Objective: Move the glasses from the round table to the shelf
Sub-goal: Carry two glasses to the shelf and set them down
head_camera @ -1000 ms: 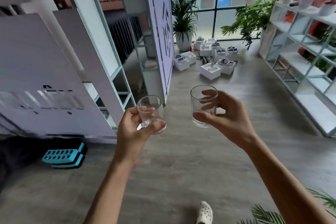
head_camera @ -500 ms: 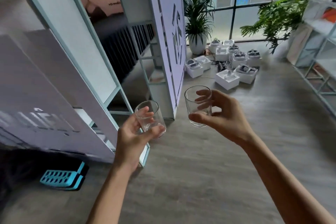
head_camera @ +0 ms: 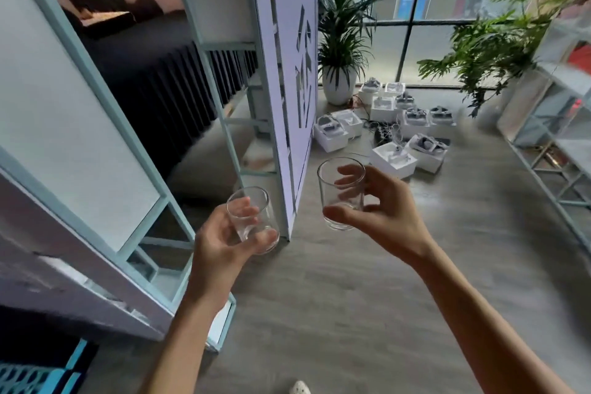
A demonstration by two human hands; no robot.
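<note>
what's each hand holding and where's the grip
The left hand grips a clear glass around its lower side; the right hand holds another glass by its side wall.

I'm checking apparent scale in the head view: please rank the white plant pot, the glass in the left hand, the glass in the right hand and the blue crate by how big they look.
1. Blue crate, though cut off by the frame.
2. and 3. Glass in the right hand and glass in the left hand: alike, no ranking.
4. White plant pot, looks smallest, but it stands far off.

Grey wood floor (head_camera: 367,297); window wall (head_camera: 415,9) behind potted plants (head_camera: 342,41); white boxes (head_camera: 393,158) on floor.
</note>
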